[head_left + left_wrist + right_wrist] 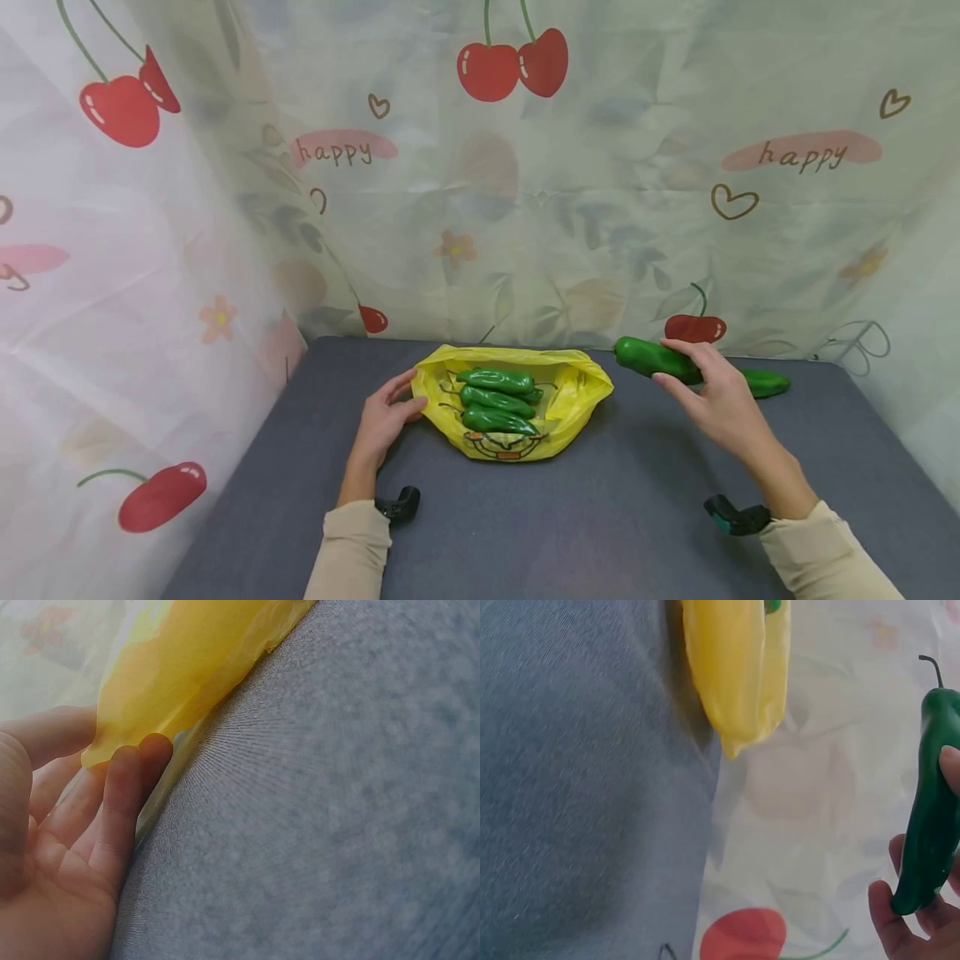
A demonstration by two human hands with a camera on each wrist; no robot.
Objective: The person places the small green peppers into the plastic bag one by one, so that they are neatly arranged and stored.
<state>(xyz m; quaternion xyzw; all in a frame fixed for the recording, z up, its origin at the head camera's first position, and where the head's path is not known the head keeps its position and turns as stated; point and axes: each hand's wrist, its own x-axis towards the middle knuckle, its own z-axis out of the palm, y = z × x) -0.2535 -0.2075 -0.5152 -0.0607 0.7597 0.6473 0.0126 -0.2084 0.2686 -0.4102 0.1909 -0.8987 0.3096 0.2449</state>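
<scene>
A yellow plastic bag point(577, 425) lies on the table with its mouth open towards me, and several green peppers point(498, 400) are stacked inside it. My left hand point(384, 421) pinches the left edge of the bag's mouth between thumb and fingers; the left wrist view shows the yellow film point(172, 667) caught there. Raised above the table to the right of the bag, my right hand point(716, 396) grips a green pepper point(648, 357). In the right wrist view this pepper point(934, 795) has a thin curved stem. Behind the right hand, another green pepper point(767, 383) is partly hidden.
The table point(525, 525) has a dark grey cloth top. A printed curtain point(540, 208) with cherries and "happy" lettering hangs behind its back edge and along the sides. A dark wrist device point(738, 517) sits at the right wrist, another point(401, 504) at the left.
</scene>
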